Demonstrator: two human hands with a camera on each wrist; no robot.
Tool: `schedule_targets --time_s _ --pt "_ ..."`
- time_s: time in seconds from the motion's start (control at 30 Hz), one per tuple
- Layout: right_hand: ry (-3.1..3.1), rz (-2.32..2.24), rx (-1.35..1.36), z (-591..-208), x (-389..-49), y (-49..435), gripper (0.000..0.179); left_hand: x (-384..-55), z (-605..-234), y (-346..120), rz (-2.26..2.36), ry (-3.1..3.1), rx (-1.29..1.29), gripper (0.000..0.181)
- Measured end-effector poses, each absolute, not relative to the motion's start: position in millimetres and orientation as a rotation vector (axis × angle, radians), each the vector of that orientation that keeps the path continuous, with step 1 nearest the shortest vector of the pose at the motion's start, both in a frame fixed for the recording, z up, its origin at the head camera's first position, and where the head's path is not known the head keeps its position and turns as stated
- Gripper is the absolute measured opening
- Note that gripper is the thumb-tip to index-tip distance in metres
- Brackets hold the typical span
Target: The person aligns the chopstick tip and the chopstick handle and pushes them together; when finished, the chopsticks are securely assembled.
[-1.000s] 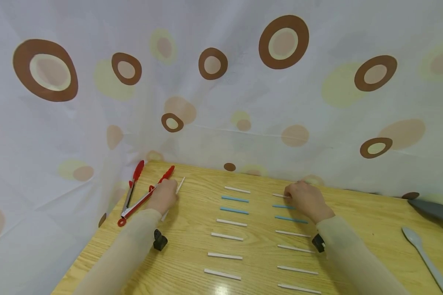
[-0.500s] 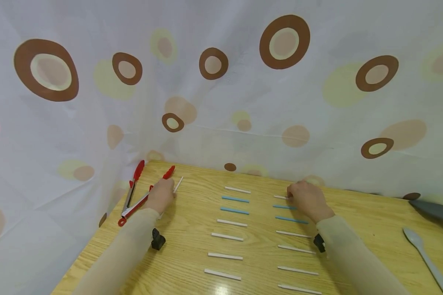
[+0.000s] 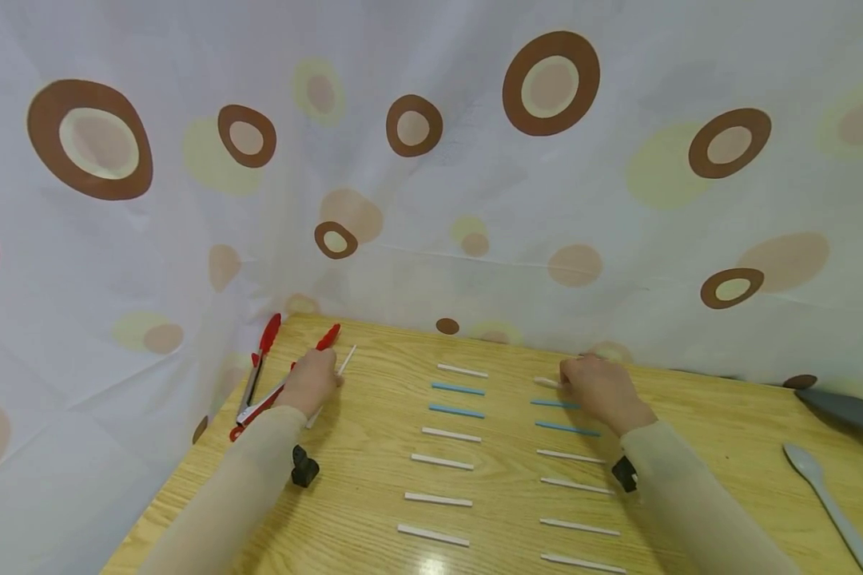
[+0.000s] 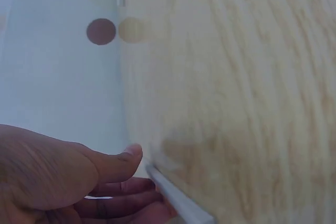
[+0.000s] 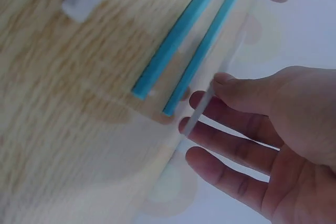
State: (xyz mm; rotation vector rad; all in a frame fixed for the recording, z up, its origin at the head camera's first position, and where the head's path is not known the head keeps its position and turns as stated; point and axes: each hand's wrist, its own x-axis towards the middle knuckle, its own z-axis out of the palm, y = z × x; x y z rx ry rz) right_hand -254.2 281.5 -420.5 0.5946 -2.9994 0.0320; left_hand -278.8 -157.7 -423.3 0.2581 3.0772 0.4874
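Observation:
At the left of the table, my left hand (image 3: pixel 312 382) holds a white stick (image 3: pixel 348 359) slanting away from me. The left wrist view shows that stick (image 4: pixel 181 200) running between thumb and fingertips. My right hand (image 3: pixel 604 391) is at the back of the right column and pinches another white stick (image 3: pixel 545 382). In the right wrist view the thumb presses this stick (image 5: pixel 202 108) against the fingers. Two blue sticks (image 5: pixel 181 35) lie beside it. A matching column to its left has white sticks (image 3: pixel 451 434) and blue sticks (image 3: pixel 457 389), spaced in rows.
Red-tipped tongs (image 3: pixel 251 383) lie spread on the wooden table (image 3: pixel 374 511), partly behind my left hand. At the right are a grey spoon (image 3: pixel 813 473) and a dark grey utensil (image 3: pixel 841 406). A patterned curtain (image 3: pixel 431 192) hangs along the table's back and left.
My left hand has shifted slightly left, and the white stick in it moved along. The right hand has barely moved, a little to the right at most.

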Motion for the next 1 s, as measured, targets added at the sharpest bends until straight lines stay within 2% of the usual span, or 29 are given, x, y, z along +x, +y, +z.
schedule_targets --time_s 0.17,0.5,0.7,0.87,1.0 --pt "-2.846 0.107 0.668 -413.9 -246.9 281.2 0.011 -272.2 -410.8 -152.2 0.405 3.137 0.298 0.023" --pt "-2.672 0.254 0.798 -387.0 -231.0 256.2 0.012 -248.0 -381.5 -96.5 0.265 3.309 0.694 0.026" --pt "-2.64 0.267 0.814 -380.0 -222.7 245.6 0.022 -249.4 -385.8 -75.8 0.216 3.239 0.719 0.026" --pt "-2.637 0.246 0.804 -377.1 -217.9 242.2 0.018 -254.1 -390.7 -59.4 0.16 3.2 0.824 0.025" --pt "-2.587 0.258 0.84 -376.5 -214.8 238.5 0.013 -261.6 -391.0 -44.0 0.205 3.152 0.941 0.017"
